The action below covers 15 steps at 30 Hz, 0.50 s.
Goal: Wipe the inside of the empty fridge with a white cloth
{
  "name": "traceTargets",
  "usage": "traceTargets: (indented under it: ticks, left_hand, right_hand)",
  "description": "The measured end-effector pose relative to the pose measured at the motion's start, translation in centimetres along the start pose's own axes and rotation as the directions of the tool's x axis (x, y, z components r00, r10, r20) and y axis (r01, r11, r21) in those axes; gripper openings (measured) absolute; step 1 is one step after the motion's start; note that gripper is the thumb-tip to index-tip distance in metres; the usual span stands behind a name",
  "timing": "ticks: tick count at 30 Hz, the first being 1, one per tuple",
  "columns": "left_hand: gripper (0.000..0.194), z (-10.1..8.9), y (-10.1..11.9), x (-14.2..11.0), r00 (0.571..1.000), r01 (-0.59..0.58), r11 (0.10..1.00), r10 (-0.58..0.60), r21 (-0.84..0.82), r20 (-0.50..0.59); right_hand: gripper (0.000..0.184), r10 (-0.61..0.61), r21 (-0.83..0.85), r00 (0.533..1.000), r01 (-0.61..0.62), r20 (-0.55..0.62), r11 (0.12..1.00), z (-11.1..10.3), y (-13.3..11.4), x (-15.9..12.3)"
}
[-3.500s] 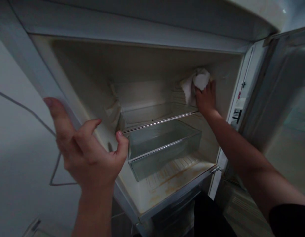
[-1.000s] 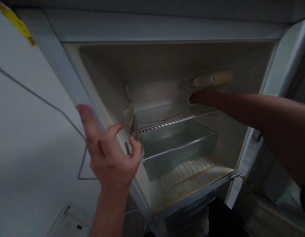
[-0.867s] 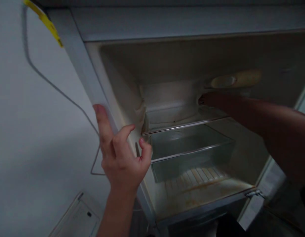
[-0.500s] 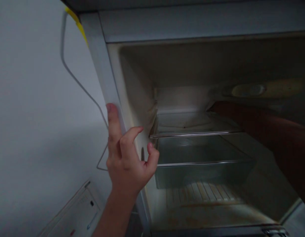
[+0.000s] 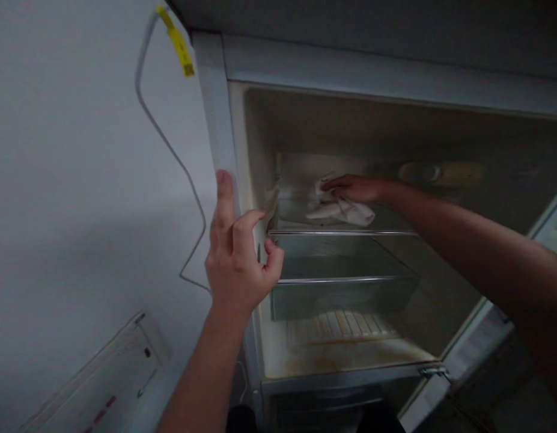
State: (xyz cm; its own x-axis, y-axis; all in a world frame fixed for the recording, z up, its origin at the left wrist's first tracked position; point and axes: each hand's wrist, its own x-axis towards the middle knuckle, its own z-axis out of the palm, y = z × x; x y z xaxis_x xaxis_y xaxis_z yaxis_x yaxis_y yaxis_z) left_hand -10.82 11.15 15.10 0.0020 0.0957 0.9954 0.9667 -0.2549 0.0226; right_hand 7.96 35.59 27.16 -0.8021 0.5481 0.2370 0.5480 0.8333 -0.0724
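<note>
white crumpled cloth (image 5: 340, 210) lies on glass shelf (image 5: 305, 225) under right hand (image 5: 354, 188).

There is one fridge (image 5: 224, 120), and it is open. Two hands show: one left hand (image 5: 240, 258) and one right hand (image 5: 357, 187). There is one white cloth (image 5: 341, 210). Inside the fridge there is one glass shelf (image 5: 341, 231) and one clear drawer (image 5: 341, 288) under it. There is one long lamp (image 5: 440, 174) on the inside wall. On the outside there is one grey cord (image 5: 170, 144) with one yellow tag (image 5: 179, 42) on it
</note>
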Motion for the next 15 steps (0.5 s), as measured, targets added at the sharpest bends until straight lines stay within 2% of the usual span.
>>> traceTargets:
  ticks: [3, 5, 7, 9, 12, 15]
  left_hand:
    - [0.057, 0.0, 0.0, 0.0, 1.000, -0.012, 1.000, 0.011, -0.006, -0.005]
    - [0.057, -0.1, -0.1, -0.2, 1.000, -0.010, 1.000, 0.010, -0.005, -0.001]
    - [0.058, -0.2, -0.2, -0.5, 1.000, -0.006, 1.000, 0.006, -0.004, 0.009]
    - [0.058, -0.2, -0.2, -1.0, 1.000, -0.009, 1.000, 0.009, 0.004, 0.016]
    - [0.059, -0.2, -0.2, -1.4, 1.000, -0.014, 0.999, 0.013, 0.031, 0.011]
    - [0.060, -0.2, -0.1, -1.5, 1.000, -0.016, 0.998, 0.016, 0.053, 0.006]
  right_hand:
    - [0.060, -0.002, -0.148, 0.972, 0.037, 0.234, 0.988, 1.0, -3.4, 0.3]
    - [0.073, 0.049, -0.188, 0.946, 0.013, 0.320, 0.982, 2.2, -4.2, 0.6]
    - [0.076, 0.109, -0.186, 0.944, -0.052, 0.312, 0.981, 3.6, -4.4, 1.1]
    - [0.069, 0.073, -0.166, 0.953, -0.024, 0.293, 0.986, 4.9, -4.6, 1.5]
    - [0.055, -0.121, -0.173, 0.969, 0.160, 0.216, 0.972, 6.7, -6.1, 2.0]
    - [0.043, -0.316, -0.309, 0.941, 0.338, 0.121, 0.889, 7.9, -8.4, 2.8]
